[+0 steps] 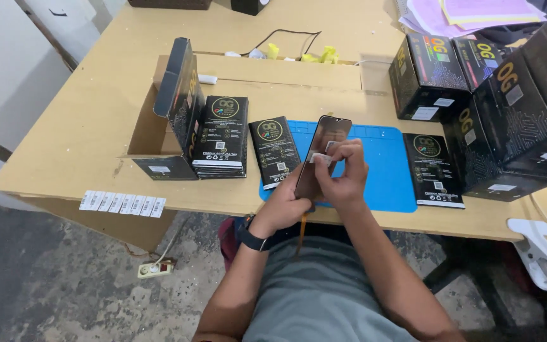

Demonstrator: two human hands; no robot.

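Fingers (pixel 343 152) of the right hand (pixel 344 176): curled in, pinching a small white label (pixel 321 158) against the face of a dark screen panel (pixel 323 152).
Left hand (pixel 286 206): fingers closed round the panel's lower edge from beneath, holding it tilted upright; black wristband (pixel 252 240) at the wrist.
Screen panel: glossy, narrow, held between both hands above the near edge of the table (pixel 83 126); an orange ribbon (pixel 301 231) hangs from its lower end.
Blue mat (pixel 390 174): flat on the table, behind and under the fingers.
Flat black box (pixel 275 151): just left of the fingers, lying partly on the mat.
Second flat black box (pixel 433 170): right of the fingers, at the mat's right edge.
Stack of flat boxes (pixel 221 136): farther left, beside an open carton (pixel 175 111).
Large black cartons (pixel 508 107): far right, piled.
Strip of white labels (pixel 122 203): well left of the fingers, at the table's near edge.
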